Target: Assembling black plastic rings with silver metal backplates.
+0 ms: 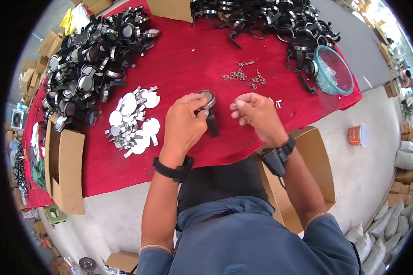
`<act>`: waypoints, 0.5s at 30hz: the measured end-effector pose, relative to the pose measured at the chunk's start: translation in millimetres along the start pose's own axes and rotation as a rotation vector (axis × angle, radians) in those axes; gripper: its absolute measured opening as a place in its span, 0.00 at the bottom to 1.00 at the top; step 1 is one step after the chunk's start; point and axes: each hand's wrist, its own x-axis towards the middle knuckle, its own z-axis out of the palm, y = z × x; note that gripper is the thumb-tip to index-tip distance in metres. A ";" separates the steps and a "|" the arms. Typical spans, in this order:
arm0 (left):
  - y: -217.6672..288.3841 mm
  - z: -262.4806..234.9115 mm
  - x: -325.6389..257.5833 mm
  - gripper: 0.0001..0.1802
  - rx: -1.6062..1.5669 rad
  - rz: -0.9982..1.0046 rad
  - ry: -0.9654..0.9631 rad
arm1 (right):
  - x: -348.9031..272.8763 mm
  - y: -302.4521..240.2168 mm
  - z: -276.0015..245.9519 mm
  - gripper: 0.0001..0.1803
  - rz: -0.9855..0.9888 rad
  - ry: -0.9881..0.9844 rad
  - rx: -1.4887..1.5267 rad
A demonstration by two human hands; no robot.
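My left hand (184, 123) grips a black handled frame with a round mirror-like disc (207, 97) in its ring, held on the red tablecloth (188, 55). The black handle (212, 124) points toward me. My right hand (256, 114) is just to the right of it, fingers pinched on a small metal clip (234, 105). A scatter of small metal clips (243, 76) lies just beyond the hands. Several white round discs (134, 120) lie to the left of my left hand.
A heap of assembled black round frames (89, 64) fills the table's left. Empty black frames (270, 20) pile up at the far right beside a teal mesh bowl (335, 71). Cardboard boxes (69, 169) (309, 169) stand by the table. An orange cup (358, 135) sits on the floor.
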 end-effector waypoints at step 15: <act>-4.9 -4.4 1.7 0.20 0.048 0.007 0.003 | 17.0 34.0 71.2 0.11 0.022 0.166 0.021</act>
